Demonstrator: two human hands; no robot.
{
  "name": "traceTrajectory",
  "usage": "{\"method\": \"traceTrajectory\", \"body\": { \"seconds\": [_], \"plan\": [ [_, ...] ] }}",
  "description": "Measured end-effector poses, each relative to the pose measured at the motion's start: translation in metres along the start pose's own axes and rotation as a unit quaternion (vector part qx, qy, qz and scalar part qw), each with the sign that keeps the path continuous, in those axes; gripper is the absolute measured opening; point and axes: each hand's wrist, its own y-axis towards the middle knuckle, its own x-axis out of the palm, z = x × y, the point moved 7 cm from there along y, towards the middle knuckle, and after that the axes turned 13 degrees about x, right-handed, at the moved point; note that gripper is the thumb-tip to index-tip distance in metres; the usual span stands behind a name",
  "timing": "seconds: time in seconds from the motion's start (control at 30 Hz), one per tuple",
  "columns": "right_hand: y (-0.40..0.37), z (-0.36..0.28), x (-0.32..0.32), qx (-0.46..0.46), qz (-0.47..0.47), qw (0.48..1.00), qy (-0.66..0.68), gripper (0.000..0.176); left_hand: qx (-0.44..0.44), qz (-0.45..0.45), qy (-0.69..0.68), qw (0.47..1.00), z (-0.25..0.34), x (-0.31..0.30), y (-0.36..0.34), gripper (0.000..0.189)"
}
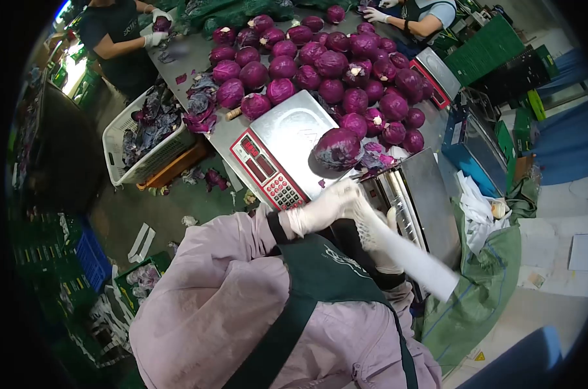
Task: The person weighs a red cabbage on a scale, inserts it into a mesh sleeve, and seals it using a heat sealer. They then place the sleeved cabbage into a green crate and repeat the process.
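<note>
My left hand [329, 204], in a white glove, is closed on the upper end of a white mesh sleeve [365, 223], beside the wrapping machine. Behind the sleeve is my gloved right hand [386, 256], mostly covered, so its fingers do not show. From the mesh a long white strip [423, 266] hangs down to the right, blurred by motion. A red cabbage [338, 149] rests on the silver plate of the scale [292, 129], just beyond my left hand. Many more red cabbages [329, 65] are piled on the metal table [196, 61].
Left of the table stands a white crate [115, 146] of dark leaves. A wrapping machine [430, 207] is at right, by a green sack [488, 285]. Two co-workers' gloved hands [156, 35] [375, 15] are across the table. A second scale [436, 71] stands at the far right.
</note>
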Motion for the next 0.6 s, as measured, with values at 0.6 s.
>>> {"method": "traceTrajectory", "body": {
  "seconds": [0.6],
  "plan": [
    [0.148,-0.118,-0.029,-0.379,0.436,0.650,-0.494,0.040,0.008,0.169,0.426,0.889,0.072,-0.164,0.087,0.048]
  ]
}}
